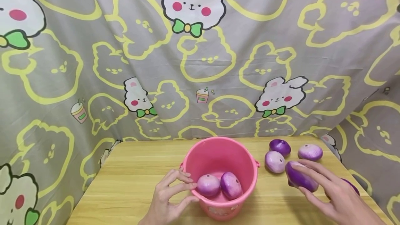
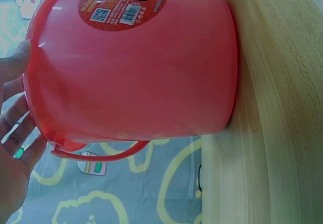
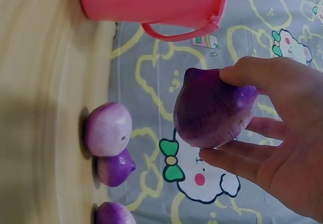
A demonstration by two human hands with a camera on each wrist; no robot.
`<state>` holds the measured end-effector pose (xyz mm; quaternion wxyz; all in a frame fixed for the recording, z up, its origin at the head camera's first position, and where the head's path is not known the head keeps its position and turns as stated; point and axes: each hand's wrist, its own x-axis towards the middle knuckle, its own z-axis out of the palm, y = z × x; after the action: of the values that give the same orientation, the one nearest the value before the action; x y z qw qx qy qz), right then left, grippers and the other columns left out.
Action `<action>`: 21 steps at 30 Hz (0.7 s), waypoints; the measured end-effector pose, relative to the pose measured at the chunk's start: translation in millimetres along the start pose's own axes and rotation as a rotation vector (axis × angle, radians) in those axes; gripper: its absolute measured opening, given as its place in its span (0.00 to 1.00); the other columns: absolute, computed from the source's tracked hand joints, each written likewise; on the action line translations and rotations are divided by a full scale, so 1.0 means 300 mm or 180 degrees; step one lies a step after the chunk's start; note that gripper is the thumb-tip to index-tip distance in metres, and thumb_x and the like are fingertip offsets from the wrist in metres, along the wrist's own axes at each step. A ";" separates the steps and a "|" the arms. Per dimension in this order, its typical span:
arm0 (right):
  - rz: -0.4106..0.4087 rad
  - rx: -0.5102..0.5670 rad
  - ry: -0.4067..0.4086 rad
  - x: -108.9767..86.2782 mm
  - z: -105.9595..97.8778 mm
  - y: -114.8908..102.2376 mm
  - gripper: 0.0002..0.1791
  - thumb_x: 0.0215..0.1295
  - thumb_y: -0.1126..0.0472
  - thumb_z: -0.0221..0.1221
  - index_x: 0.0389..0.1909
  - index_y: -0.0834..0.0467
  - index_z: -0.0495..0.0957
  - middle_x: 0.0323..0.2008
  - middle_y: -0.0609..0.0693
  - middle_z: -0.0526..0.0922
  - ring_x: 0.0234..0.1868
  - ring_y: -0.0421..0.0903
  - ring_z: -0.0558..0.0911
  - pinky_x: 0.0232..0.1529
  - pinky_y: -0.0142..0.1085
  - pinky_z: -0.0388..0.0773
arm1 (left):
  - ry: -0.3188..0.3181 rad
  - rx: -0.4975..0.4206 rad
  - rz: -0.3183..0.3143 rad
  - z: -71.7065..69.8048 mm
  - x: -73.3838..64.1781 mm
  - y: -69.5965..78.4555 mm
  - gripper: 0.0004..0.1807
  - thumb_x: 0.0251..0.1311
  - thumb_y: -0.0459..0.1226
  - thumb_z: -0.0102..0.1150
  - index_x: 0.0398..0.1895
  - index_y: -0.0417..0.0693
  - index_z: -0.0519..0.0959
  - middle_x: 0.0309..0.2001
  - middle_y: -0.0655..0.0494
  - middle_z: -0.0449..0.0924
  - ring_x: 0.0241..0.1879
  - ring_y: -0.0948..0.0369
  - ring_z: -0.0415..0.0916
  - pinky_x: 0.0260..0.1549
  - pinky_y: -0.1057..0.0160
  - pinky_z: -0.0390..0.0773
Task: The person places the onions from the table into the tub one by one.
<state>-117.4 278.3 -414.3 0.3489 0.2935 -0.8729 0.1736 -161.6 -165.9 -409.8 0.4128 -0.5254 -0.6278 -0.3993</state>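
My right hand (image 1: 339, 193) holds a purple onion (image 1: 301, 177) between thumb and fingertips, raised above the table to the right of a pink bucket (image 1: 221, 155). The right wrist view shows the same onion (image 3: 214, 110) with its pointed end toward the thumb side. At the bucket's left rim, my left hand (image 1: 168, 193) pinches the edge, with the thumb (image 2: 17, 62) on the outer wall. Two onions lie inside the bucket: a pale one (image 1: 208, 185) and a purple-and-white one (image 1: 231, 185). The bucket stands upright.
Beyond my right hand on the wooden table (image 1: 134, 180) lie a dark purple onion (image 1: 280, 147), a pale onion (image 1: 275, 161) and another pale one (image 1: 310, 152). A further purple onion (image 1: 350, 185) is partly hidden behind the hand. A patterned grey curtain (image 1: 218, 65) hangs behind the table.
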 end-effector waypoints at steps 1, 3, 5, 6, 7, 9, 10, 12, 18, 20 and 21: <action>0.0054 -0.0042 -0.0041 0.004 -0.004 -0.004 0.31 0.65 0.41 0.67 0.64 0.52 0.80 0.63 0.48 0.79 0.61 0.27 0.73 0.49 0.17 0.73 | -0.0001 -0.0001 0.0002 0.000 0.000 0.000 0.10 0.61 0.39 0.73 0.39 0.40 0.87 0.37 0.47 0.81 0.44 0.50 0.80 0.51 0.58 0.82; 0.0141 -0.0132 -0.0098 0.012 -0.012 -0.012 0.32 0.61 0.43 0.71 0.65 0.50 0.80 0.63 0.47 0.79 0.60 0.29 0.74 0.45 0.18 0.75 | -0.0002 -0.0007 0.0006 0.000 0.000 -0.001 0.10 0.61 0.39 0.73 0.39 0.40 0.87 0.37 0.47 0.81 0.44 0.50 0.80 0.50 0.58 0.82; 0.0212 -0.0157 -0.0154 0.021 -0.016 -0.021 0.33 0.60 0.44 0.72 0.66 0.48 0.79 0.64 0.47 0.78 0.62 0.30 0.73 0.48 0.17 0.74 | -0.0004 -0.0015 0.0009 0.000 -0.001 -0.002 0.11 0.61 0.39 0.73 0.39 0.40 0.87 0.37 0.46 0.81 0.44 0.50 0.80 0.50 0.58 0.82; 0.0256 -0.0142 -0.0193 0.025 -0.018 -0.025 0.34 0.58 0.46 0.73 0.66 0.48 0.79 0.64 0.47 0.78 0.63 0.31 0.72 0.52 0.17 0.72 | -0.0003 -0.0019 0.0011 0.000 -0.002 -0.002 0.11 0.61 0.39 0.73 0.39 0.39 0.87 0.37 0.46 0.81 0.43 0.50 0.80 0.50 0.58 0.82; 0.0274 -0.0117 -0.0205 0.029 -0.019 -0.028 0.34 0.58 0.47 0.74 0.66 0.48 0.79 0.64 0.48 0.78 0.64 0.31 0.71 0.55 0.16 0.69 | -0.0004 -0.0025 0.0013 0.000 -0.002 -0.002 0.11 0.61 0.39 0.73 0.39 0.39 0.87 0.37 0.46 0.81 0.43 0.51 0.80 0.50 0.58 0.82; 0.0292 -0.0051 -0.0206 0.036 -0.020 -0.033 0.33 0.60 0.46 0.72 0.66 0.48 0.78 0.65 0.49 0.77 0.67 0.31 0.69 0.60 0.14 0.63 | -0.0007 -0.0030 0.0016 0.000 -0.002 -0.002 0.11 0.61 0.38 0.73 0.39 0.39 0.87 0.38 0.46 0.82 0.43 0.51 0.80 0.49 0.58 0.82; 0.0319 -0.0033 -0.0218 0.040 -0.019 -0.036 0.33 0.60 0.46 0.71 0.67 0.48 0.78 0.65 0.49 0.77 0.68 0.31 0.67 0.62 0.13 0.59 | -0.0008 -0.0032 0.0019 0.000 -0.002 -0.002 0.11 0.60 0.38 0.74 0.39 0.39 0.87 0.38 0.46 0.82 0.43 0.51 0.80 0.49 0.58 0.82; 0.0295 0.0014 -0.0182 0.049 -0.017 -0.039 0.32 0.64 0.42 0.68 0.67 0.49 0.78 0.66 0.50 0.77 0.69 0.32 0.67 0.63 0.12 0.56 | -0.0012 -0.0032 0.0027 0.000 -0.001 -0.002 0.11 0.60 0.38 0.74 0.40 0.39 0.87 0.38 0.46 0.82 0.43 0.51 0.80 0.48 0.57 0.82; 0.0270 -0.0015 -0.0103 0.065 -0.013 -0.044 0.35 0.73 0.30 0.46 0.67 0.48 0.77 0.66 0.46 0.77 0.67 0.29 0.68 0.57 0.13 0.64 | -0.0017 -0.0051 0.0056 0.001 0.003 -0.003 0.11 0.60 0.38 0.74 0.40 0.39 0.87 0.38 0.46 0.82 0.43 0.51 0.79 0.47 0.57 0.82; 0.0271 0.0013 -0.0086 0.068 -0.015 -0.042 0.35 0.73 0.30 0.47 0.67 0.48 0.78 0.65 0.46 0.77 0.67 0.29 0.68 0.58 0.13 0.64 | -0.0017 -0.0054 0.0061 0.002 0.004 -0.004 0.11 0.60 0.38 0.74 0.40 0.39 0.87 0.38 0.46 0.82 0.43 0.51 0.79 0.47 0.57 0.82; 0.0254 0.0045 -0.0071 0.071 -0.016 -0.040 0.34 0.73 0.31 0.48 0.67 0.49 0.78 0.65 0.47 0.77 0.67 0.30 0.68 0.59 0.14 0.64 | -0.0017 -0.0056 0.0062 0.003 0.005 -0.005 0.11 0.60 0.38 0.74 0.40 0.39 0.87 0.38 0.46 0.82 0.43 0.51 0.79 0.47 0.57 0.82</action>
<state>-119.7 263.3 -394.7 0.3298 0.2628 -0.8865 0.1902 -163.2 -164.8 -408.8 0.4104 -0.5361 -0.6202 -0.3993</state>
